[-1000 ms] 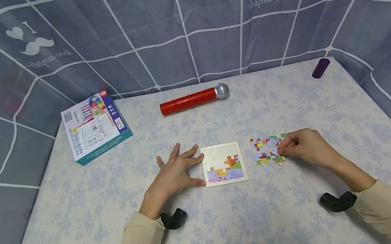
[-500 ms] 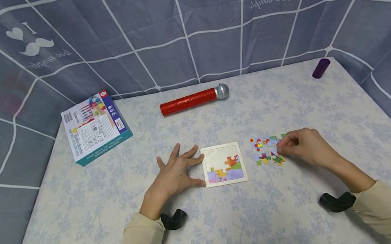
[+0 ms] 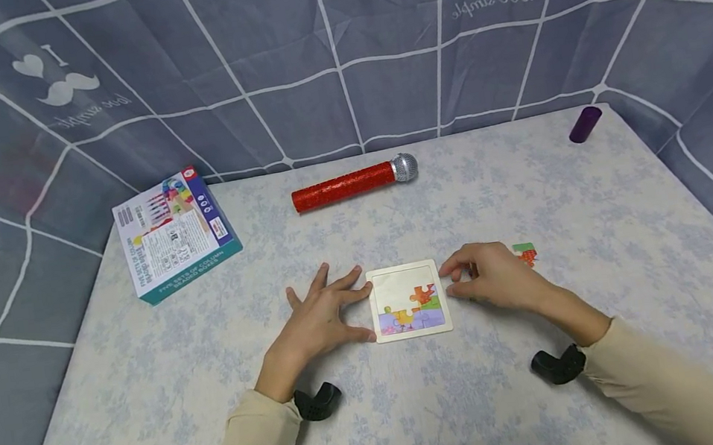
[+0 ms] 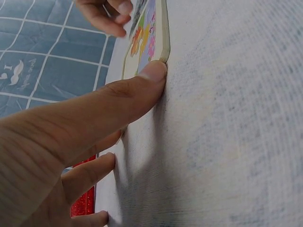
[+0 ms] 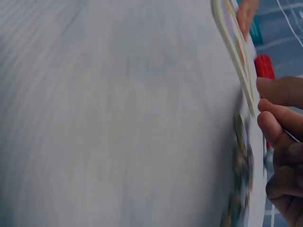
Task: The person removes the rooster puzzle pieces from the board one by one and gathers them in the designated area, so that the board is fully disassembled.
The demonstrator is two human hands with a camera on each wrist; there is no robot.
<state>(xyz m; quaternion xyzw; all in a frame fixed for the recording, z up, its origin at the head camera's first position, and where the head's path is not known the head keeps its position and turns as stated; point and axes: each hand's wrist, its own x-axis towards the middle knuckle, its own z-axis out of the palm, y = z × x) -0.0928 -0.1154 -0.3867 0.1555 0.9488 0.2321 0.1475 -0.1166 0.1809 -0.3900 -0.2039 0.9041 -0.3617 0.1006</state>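
Observation:
My left hand (image 3: 318, 321) lies with fingers spread. Its thumb and a fingertip touch the left edge of a shallow square puzzle tray (image 3: 413, 335). Several fitted jigsaw pieces (image 3: 409, 315) fill the tray's lower part and right side. My right hand (image 3: 495, 276) hovers at the tray's right edge, its fingers bent toward the thumb. Whether a piece is between those fingertips cannot be made out. A loose green and red jigsaw piece (image 3: 526, 253) shows behind that hand. Blurred loose pieces (image 5: 239, 165) appear below the fingers in the right wrist view; the head view hides most of them.
Behind the tray lies a red glitter microphone (image 3: 345, 186). A boxed toy set (image 3: 175, 231) stands at the back left, and a purple cylinder (image 3: 585, 125) lies at the back right. A grid-patterned curtain (image 3: 293, 50) rises behind the patterned tabletop (image 3: 435, 407).
My right hand has moved left from over the loose pieces to the tray's right edge, uncovering the green and red piece. My left hand and the tray stay put.

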